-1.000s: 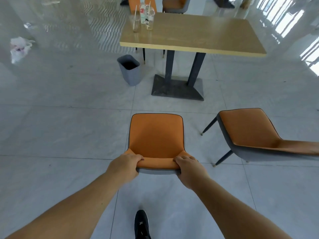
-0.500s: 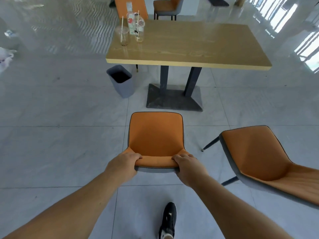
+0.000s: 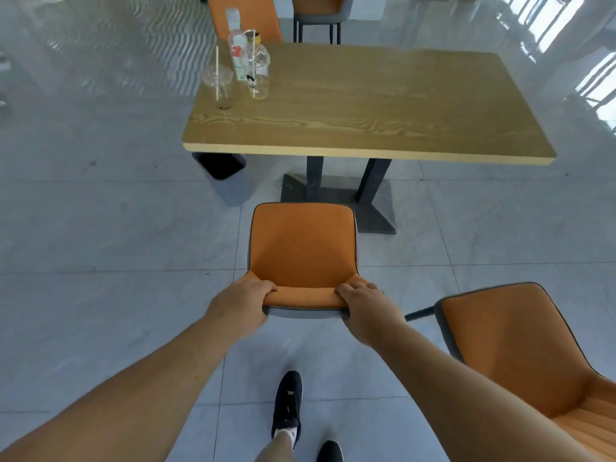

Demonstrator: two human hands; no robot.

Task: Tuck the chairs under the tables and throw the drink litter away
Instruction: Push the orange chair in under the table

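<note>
Both hands, left hand (image 3: 241, 303) and right hand (image 3: 368, 311), were clamped on the orange chair (image 3: 301, 251) backrest. Pushed toward twelve o'clock, it risked striking the table base (image 3: 376, 211).

Centre of frame: left hand (image 3: 241, 303) and right hand (image 3: 368, 308) grip the top edge of an orange chair (image 3: 301, 251) facing a wooden table (image 3: 366, 108). Upper left: clear cups and bottles (image 3: 245, 70) on the tabletop; a grey bin (image 3: 226, 176) below. Lower right: a second orange chair (image 3: 513, 348).

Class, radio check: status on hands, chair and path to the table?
Left hand and right hand both gripping chair backrest. Chair short of table, not tucked. Bin left of path; table base ahead.
</note>
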